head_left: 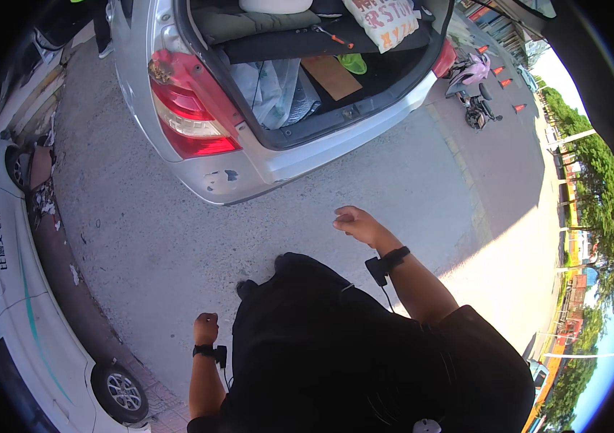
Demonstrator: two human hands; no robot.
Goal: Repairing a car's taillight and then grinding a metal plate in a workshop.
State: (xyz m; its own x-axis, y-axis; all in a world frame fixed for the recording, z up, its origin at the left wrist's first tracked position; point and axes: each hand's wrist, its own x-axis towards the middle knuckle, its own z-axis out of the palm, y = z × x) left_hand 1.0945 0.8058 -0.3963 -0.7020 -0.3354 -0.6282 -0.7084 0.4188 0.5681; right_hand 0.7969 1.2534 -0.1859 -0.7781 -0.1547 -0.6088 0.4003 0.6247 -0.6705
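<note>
My right hand (359, 223) hangs in the air over the pavement, behind the rear bumper of a silver car (299, 160). Its fingers are loosely bent and a little apart, and nothing shows in them. Lower and to the left, my left hand (206, 329) is curled into a fist by my side; what it may hold is hidden. Each wrist wears a black strap with a small box and cable. Neither hand touches the car. In its open boot lie a tool with an orange handle (337, 38), a brown board (331, 76) and clear plastic sheeting (269, 90).
The car's left tail light (191, 119) has a damaged top, and paint is chipped below it. A white car (32, 303) stands at left along littered kerb. A pink scooter (471, 71) and several orange cones (505, 83) are at far right. Someone's leg (102, 32) shows top left.
</note>
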